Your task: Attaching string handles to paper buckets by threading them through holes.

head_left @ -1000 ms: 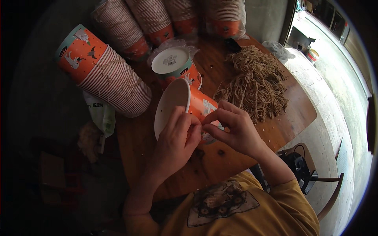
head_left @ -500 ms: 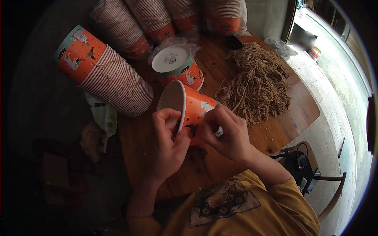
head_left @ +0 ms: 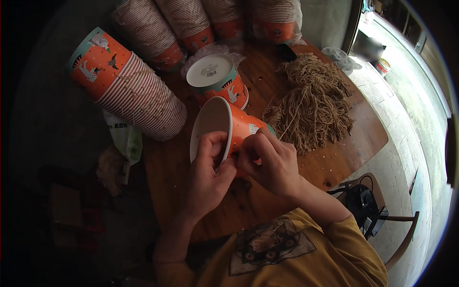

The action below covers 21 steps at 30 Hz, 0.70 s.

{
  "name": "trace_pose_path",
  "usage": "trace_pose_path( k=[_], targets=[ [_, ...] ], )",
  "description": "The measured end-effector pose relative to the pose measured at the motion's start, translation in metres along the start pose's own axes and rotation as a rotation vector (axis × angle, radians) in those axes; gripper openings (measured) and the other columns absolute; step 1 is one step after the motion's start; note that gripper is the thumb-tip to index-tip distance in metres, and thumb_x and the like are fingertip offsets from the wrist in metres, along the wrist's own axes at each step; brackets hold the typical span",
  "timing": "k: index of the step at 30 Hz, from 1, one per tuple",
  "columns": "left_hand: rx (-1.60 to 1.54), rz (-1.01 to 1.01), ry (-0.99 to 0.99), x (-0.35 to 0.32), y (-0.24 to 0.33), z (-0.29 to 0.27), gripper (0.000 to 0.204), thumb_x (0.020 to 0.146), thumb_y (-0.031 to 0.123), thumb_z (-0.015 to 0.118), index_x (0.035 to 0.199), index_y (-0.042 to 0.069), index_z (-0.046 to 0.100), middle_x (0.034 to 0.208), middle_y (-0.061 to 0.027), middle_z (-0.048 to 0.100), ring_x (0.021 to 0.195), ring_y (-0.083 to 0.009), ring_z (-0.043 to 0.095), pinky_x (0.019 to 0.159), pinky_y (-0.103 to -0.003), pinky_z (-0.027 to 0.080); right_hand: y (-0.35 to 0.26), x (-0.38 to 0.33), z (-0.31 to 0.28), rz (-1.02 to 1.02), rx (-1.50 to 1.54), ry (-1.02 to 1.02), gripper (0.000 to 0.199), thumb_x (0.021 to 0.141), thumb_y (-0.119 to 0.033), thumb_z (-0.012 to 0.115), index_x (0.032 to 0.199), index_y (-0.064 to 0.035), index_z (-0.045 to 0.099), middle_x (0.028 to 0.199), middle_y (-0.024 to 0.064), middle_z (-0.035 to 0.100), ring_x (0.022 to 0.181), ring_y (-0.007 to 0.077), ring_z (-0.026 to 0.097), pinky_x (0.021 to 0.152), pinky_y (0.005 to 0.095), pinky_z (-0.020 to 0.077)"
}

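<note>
An orange paper bucket (head_left: 240, 123) with a white rim and animal prints is tilted on its side above the table, its mouth facing left. My left hand (head_left: 208, 179) grips the lower rim, fingers inside and thumb outside. Close against the bucket's printed wall, my right hand (head_left: 275, 165) is closed in a pinch; what it pinches, if anything, is hidden by the fingers. Just behind stands an upside-down bucket (head_left: 228, 91) of the same print, white base up. To the right lies a heap of tan twine strands (head_left: 315, 107).
A long nested stack of buckets (head_left: 143, 98) leans at the table's left. Several plastic-wrapped stacks (head_left: 184, 24) line the back. A dark object (head_left: 286, 52) and a clear plastic bag (head_left: 340, 60) lie beyond the twine. A chair (head_left: 404, 239) with a black bag (head_left: 361, 201) is at right.
My left hand has slid slightly right along the rim, and its thumb is nearer my right hand. My right hand's fingers have shifted a little left and curled closer to the bucket wall.
</note>
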<state>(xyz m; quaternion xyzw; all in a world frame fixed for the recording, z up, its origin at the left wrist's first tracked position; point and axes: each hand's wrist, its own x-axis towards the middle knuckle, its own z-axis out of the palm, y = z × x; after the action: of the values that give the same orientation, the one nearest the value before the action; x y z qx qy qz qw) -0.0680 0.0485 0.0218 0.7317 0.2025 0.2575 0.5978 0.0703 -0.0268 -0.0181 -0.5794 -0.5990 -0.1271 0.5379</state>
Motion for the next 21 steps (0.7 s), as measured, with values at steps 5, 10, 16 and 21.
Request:
trace_pose_path(
  k=[5, 10, 16, 21],
  targets=[
    [-0.045, 0.035, -0.029, -0.001, 0.0, 0.002, 0.033, 0.089, -0.003, 0.044, 0.122, -0.001, 0.039, 0.111, -0.0112, 0.058, 0.101, -0.0116, 0.055, 0.084, -0.025, 0.045, 0.001, 0.0, -0.001, -0.006, -0.017, -0.007, 0.021, 0.069, -0.001, 0.07, 0.08, -0.0065, 0.054, 0.071, 0.0043, 0.054, 0.053, 0.018, 0.059, 0.045, 0.0293, 0.0477],
    [-0.08, -0.078, -0.077, 0.004, 0.003, -0.003, 0.019, 0.097, 0.006, 0.042, 0.113, 0.0, 0.049, 0.1, -0.0048, 0.059, 0.093, -0.0082, 0.054, 0.082, -0.023, 0.045, 0.002, -0.003, -0.01, 0.02, -0.064, -0.044, 0.02, 0.07, -0.002, 0.07, 0.081, -0.0066, 0.054, 0.072, 0.0044, 0.054, 0.054, 0.0183, 0.06, 0.046, 0.0296, 0.0482],
    [0.003, -0.081, -0.15, 0.014, -0.018, 0.005, 0.015, 0.099, 0.013, 0.043, 0.103, 0.001, 0.051, 0.09, -0.0036, 0.058, 0.084, -0.0106, 0.054, 0.077, -0.027, 0.046, -0.007, -0.011, -0.022, 0.074, -0.049, -0.12, 0.02, 0.074, -0.004, 0.07, 0.085, -0.0061, 0.053, 0.072, 0.0055, 0.054, 0.054, 0.0177, 0.06, 0.046, 0.0297, 0.0486],
    [0.565, 0.185, -0.191, 0.008, -0.003, 0.02, 0.012, 0.088, 0.006, 0.048, 0.096, -0.001, 0.042, 0.091, -0.0259, 0.055, 0.082, -0.0434, 0.057, 0.064, -0.047, 0.047, -0.009, -0.027, -0.035, 0.316, 0.131, -0.161, 0.019, 0.078, -0.008, 0.066, 0.09, -0.0054, 0.052, 0.079, 0.0102, 0.053, 0.063, 0.0307, 0.058, 0.053, 0.0369, 0.0495]
  ],
)
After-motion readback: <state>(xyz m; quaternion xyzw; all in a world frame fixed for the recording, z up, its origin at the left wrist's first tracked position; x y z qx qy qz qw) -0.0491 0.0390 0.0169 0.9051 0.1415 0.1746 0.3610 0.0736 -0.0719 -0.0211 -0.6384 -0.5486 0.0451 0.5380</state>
